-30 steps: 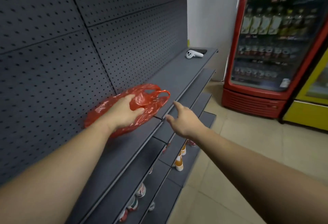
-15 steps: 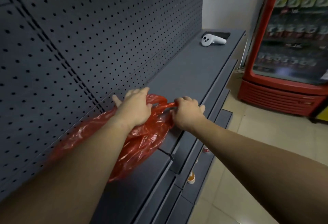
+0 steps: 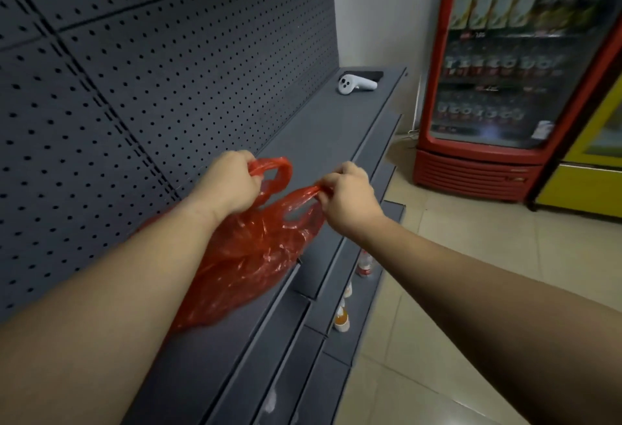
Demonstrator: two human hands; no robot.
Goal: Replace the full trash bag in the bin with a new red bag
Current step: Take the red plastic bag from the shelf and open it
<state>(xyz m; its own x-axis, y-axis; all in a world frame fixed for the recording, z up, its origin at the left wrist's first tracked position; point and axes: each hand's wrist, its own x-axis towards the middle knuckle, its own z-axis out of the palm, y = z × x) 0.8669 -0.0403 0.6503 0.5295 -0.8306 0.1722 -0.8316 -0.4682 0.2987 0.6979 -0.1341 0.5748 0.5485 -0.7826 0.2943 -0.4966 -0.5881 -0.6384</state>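
Against the grey pegboard wall (image 3: pixel 168 71) on the left, the left hand (image 3: pixel 229 185) now grips one handle loop of the red bag (image 3: pixel 249 256), fingers curled round the plastic — a second ago it only lay on top of the crumpled bag as it sat on the top shelf (image 3: pixel 323 142). The bag itself has come up off that shelf at its mouth end: its handles are lifted and pulled apart, while the body still sags down onto the shelf surface below the wrists. To the right, the right hand (image 3: pixel 346 199), which a second ago reached in open and held nothing, now pinches the other handle tight between thumb and fingers. Both hands holding a handle apiece suggests the new liner is picked up and being spread open, ready to be carried off; the bin and the full bag are nowhere in view, so that part looks not yet begun. Further right, a white controller (image 3: pixel 355 83) lies at the far end of the shelf, well apart, and a red drinks fridge (image 3: pixel 478 168) stands beyond.
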